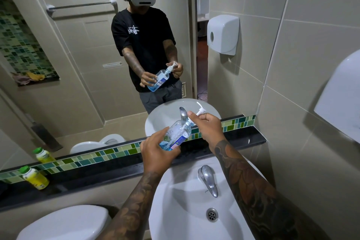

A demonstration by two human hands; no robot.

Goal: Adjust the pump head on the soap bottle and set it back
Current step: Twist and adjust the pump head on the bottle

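Note:
A clear soap bottle (pixel 180 132) with blue liquid is held tilted above the black ledge (pixel 109 167), its top pointing up and to the right. My left hand (pixel 157 154) wraps around the bottle's lower body. My right hand (pixel 208 124) pinches the neck just under the white pump head (pixel 201 110), whose nozzle sticks up past my fingers. The mirror behind repeats the same hold.
Below my arms lies a white sink (pixel 175 210) with a chrome tap (pixel 208 181) and drain. A yellow bottle with a green cap (pixel 35 178) stands on the ledge at left. A toilet tank lid (pixel 64 222) fills the lower left. A white dispenser (pixel 339 99) hangs on the right wall.

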